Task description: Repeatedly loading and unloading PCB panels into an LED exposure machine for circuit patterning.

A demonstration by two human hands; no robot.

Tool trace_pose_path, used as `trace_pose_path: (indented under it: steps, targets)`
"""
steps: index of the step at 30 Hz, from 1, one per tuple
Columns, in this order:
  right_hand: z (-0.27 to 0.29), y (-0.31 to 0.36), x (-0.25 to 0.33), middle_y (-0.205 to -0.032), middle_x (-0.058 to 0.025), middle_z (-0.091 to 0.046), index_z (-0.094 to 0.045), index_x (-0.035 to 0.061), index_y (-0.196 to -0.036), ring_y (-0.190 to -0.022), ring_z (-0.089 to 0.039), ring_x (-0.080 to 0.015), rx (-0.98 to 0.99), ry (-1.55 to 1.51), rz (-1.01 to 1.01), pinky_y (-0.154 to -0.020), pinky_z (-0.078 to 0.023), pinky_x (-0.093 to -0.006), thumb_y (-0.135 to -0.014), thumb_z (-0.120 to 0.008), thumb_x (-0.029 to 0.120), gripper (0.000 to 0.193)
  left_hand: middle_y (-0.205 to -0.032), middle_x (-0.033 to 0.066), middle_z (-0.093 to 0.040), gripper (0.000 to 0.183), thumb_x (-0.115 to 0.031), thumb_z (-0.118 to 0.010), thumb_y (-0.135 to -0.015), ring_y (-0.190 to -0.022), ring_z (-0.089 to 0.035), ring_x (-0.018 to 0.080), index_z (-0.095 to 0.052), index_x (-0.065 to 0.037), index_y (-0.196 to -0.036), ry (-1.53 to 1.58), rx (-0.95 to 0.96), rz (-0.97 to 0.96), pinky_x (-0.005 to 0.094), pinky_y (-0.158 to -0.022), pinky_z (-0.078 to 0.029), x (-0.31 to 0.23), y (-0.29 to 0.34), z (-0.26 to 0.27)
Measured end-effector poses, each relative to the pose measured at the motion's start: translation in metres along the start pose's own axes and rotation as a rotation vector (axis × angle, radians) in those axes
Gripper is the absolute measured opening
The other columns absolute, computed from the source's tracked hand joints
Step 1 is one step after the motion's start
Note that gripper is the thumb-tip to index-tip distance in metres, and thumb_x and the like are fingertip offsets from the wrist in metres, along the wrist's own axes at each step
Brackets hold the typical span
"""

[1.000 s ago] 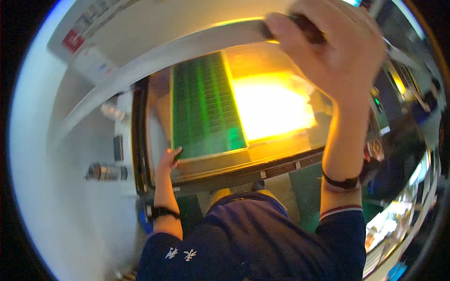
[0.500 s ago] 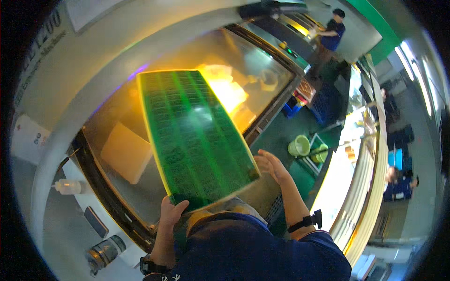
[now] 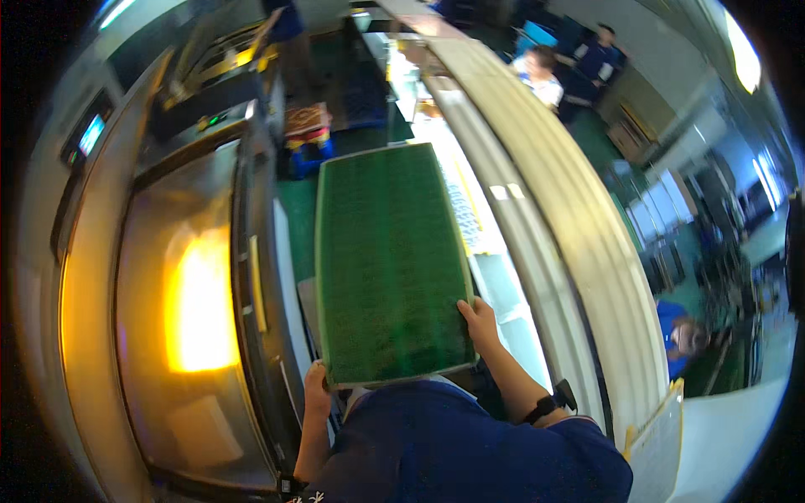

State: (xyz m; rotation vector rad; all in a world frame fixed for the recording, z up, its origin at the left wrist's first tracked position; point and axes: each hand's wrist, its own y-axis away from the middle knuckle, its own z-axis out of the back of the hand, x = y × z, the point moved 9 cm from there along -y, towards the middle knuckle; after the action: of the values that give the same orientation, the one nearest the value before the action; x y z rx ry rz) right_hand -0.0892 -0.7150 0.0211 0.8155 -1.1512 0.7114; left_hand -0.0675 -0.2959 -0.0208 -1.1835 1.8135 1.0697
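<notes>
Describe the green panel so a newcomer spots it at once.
Find the yellow glow at left and the lit white surface at right. Between them, the left hand and right hand hold the green panel near its lower end. Its dark face and pale border set it apart from both.

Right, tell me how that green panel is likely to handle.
Probably stiff: the green panel looks flat beyond the left hand and right hand. Perhaps light, since both grip only its edges. Unlikely to roll, given its rectangular outline.

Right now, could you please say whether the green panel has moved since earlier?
Yes, the green panel has moved right, from over the lit machine bed to beside it.
</notes>
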Motion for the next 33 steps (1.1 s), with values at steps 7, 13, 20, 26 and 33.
trace_pose_path:
  steps: [7,13,20,26,33]
  targets:
    - [0.128,0.08,-0.155,-0.087,-0.0089,-0.066,-0.064,-0.0034,-0.103,-0.076,-0.06,-0.0154,-0.29,-0.303,-0.402,-0.068,-0.048,-0.0317,-0.096,-0.06,0.032,0.036,-0.093,0.0116,-0.07,0.036,-0.033,-0.051,-0.099,-0.072,-0.063,0.0164,-0.056,-0.002,-0.118,-0.377,0.092,0.496,0.0296,-0.065,-0.052,0.134,-0.039,-0.066]
    - [0.109,0.098,-0.192,-0.087,-0.0097,-0.066,-0.062,-0.0011,-0.094,-0.079,-0.068,-0.0228,-0.35,-0.824,-0.473,-0.066,-0.057,-0.0398,-0.098,-0.061,0.029,0.03,-0.102,0.0114,-0.07,0.038,-0.022,-0.06,-0.094,-0.087,-0.066,0.0169,-0.057,0.002,-0.124,-0.823,0.486,0.484,0.0299,-0.077,-0.052,0.168,-0.059,-0.128]
    - [0.12,0.087,-0.203,-0.086,-0.0078,-0.069,-0.064,0.0034,-0.097,-0.075,-0.068,-0.018,-0.452,-0.866,-0.394,-0.066,-0.057,-0.0341,-0.098,-0.059,0.032,0.029,-0.107,0.016,-0.071,0.041,-0.027,-0.066,-0.089,-0.097,-0.069,0.0257,-0.062,0.0,-0.12,-1.329,0.847,0.249,0.0354,-0.087,-0.052,0.157,-0.081,-0.174]
    - [0.147,0.118,-0.183,-0.083,-0.0049,-0.069,-0.067,0.005,-0.097,-0.069,-0.064,-0.0128,-0.542,-0.728,-0.394,-0.061,-0.052,-0.0277,-0.098,-0.059,0.04,0.036,-0.111,0.0186,-0.069,0.047,-0.032,-0.064,-0.088,-0.103,-0.067,0.0291,-0.061,0.0,-0.122,-1.477,1.101,0.247,0.0372,-0.09,-0.051,0.167,-0.111,-0.158]
    - [0.012,0.118,-0.166,-0.082,-0.0171,-0.065,-0.064,-0.0008,-0.088,-0.079,-0.063,-0.0305,-0.106,0.038,-0.145,-0.074,-0.049,-0.0421,-0.098,-0.048,0.039,0.044,-0.115,0.0175,-0.068,0.048,-0.035,-0.065,-0.089,-0.107,-0.065,0.0291,-0.061,-0.001,-0.123,-1.416,1.1,0.307,0.0372,-0.093,-0.05,0.157,-0.167,-0.1]
